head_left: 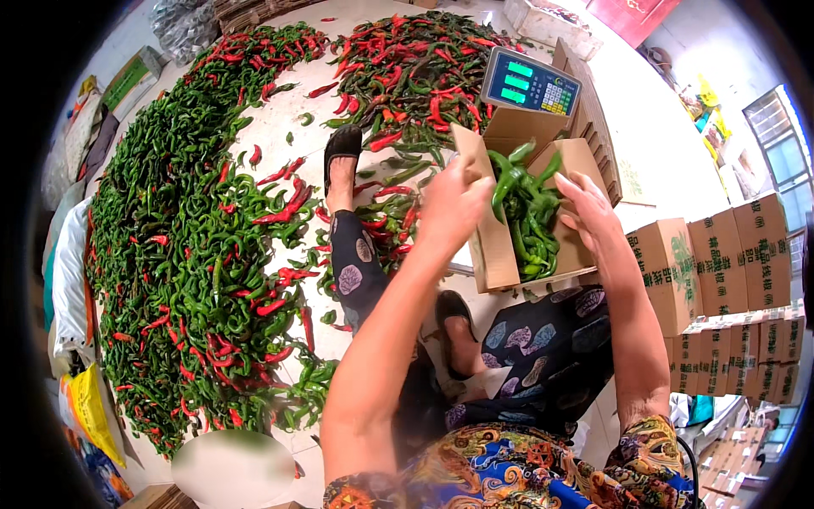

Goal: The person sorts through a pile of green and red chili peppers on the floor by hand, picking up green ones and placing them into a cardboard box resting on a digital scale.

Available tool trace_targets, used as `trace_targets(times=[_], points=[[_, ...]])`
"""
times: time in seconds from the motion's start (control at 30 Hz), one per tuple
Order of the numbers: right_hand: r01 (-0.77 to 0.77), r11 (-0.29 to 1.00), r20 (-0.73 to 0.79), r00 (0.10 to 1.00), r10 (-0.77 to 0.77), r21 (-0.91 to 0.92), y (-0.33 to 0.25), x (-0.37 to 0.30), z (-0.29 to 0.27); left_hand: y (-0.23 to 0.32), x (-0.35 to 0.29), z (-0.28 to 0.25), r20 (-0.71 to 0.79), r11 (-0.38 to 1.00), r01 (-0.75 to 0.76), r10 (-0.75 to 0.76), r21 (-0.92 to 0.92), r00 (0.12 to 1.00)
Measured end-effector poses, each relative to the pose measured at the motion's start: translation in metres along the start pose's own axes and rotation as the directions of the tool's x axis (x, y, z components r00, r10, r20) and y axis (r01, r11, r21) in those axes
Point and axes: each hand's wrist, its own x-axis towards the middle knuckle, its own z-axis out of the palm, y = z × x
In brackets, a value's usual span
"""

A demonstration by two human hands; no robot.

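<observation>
Inside the open cardboard box (498,265), green chilli peppers (532,231) are held between the two hands, and are approached more closely by the right hand (591,208), its fingers loosely spread at the box's right side, nothing visibly grasped. The box's left flap (473,153) is gripped by the bent fingers of the left hand (458,199). Most peppers are laid lengthwise; the topmost tips are angled toward the box's far end.
</observation>
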Motion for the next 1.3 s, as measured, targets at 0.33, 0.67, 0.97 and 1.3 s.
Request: trace_targets(times=[0.33, 0.67, 0.97, 1.3], points=[[0.06, 0.997, 0.47, 0.879, -0.073, 0.042, -0.014, -0.121, 0.126, -0.165, -0.273, -0.226, -0.819, 0.941, 0.204, -0.334, -0.268, 0.467], [-0.494, 0.869, 0.805, 0.527, 0.274, 0.028, 0.093, -0.165, 0.287, -0.279, -0.363, -0.21, -0.805, 0.327, 0.744, 0.108, 0.583, 0.583], [-0.492, 0.858, 0.647, 0.608, 0.46, -0.147, 0.134, -0.171, 0.323, -0.24, -0.341, -0.198, -0.862, 0.636, 0.72, -0.163, 0.28, 0.479], [-0.501, 0.866, 0.581, 0.703, 0.41, -0.006, 0.136, -0.151, 0.333, -0.238, -0.297, -0.177, -0.889, 0.8, 0.599, -0.263, 0.016, 0.375]])
